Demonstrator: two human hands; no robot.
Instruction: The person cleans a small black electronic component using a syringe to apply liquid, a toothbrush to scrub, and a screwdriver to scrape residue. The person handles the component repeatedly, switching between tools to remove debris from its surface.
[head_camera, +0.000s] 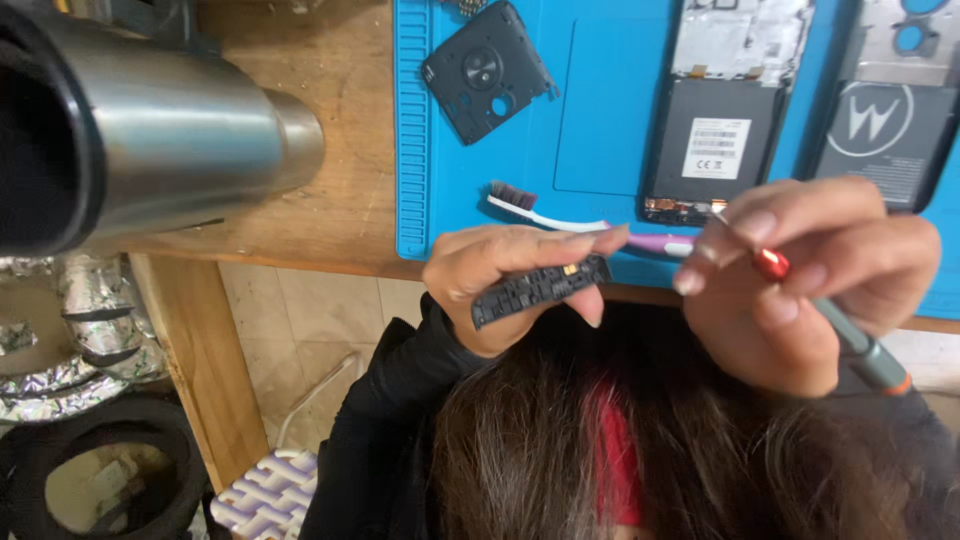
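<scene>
Left hand (490, 285) pinched on a small black circuit board (540, 288), held above the table (330, 200) edge. Right hand (810, 280) closed around a grey screwdriver (850, 345). Toothbrush (560, 215) lies on blue mat (600, 100) beyond

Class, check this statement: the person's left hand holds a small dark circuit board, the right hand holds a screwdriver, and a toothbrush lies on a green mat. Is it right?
Not quite. The head view shows the toothbrush on a blue mat, not green. The left hand does hold the circuit board; the right hand holds the screwdriver.
</scene>
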